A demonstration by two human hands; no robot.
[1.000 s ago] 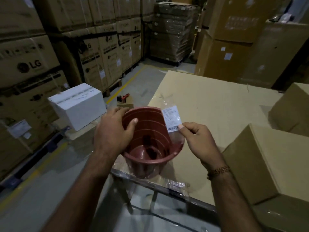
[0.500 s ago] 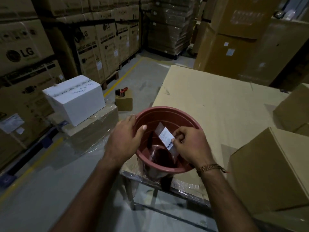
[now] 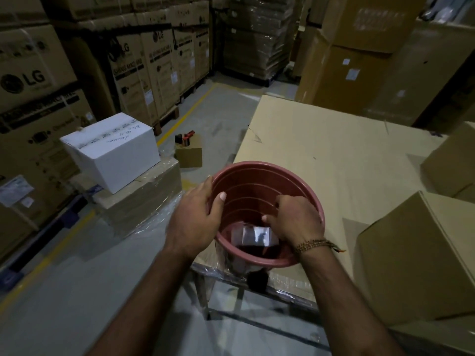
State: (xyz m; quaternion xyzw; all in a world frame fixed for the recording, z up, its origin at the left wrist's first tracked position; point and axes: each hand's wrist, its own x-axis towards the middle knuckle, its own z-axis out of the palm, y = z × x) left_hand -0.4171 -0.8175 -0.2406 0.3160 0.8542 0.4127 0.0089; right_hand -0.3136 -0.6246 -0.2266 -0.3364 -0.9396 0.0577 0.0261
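A reddish-brown plastic pot stands open side up at the near left corner of a cardboard-covered table. My left hand grips the pot's left rim, thumb inside and fingers outside. My right hand reaches down into the pot with curled fingers, holding a clear plastic wrap with a white label low against the pot's bottom. More clear plastic hangs below the pot at the table edge.
Two brown cartons sit on the table's right side. A white box rests on a wrapped carton to the left. A small brown box carrying a tape dispenser stands on the floor. Stacked LG cartons line the aisle.
The pot has turned from tilted to open side up. My right hand carried the labelled plastic from above the rim down into the pot. My left hand stayed on the rim.
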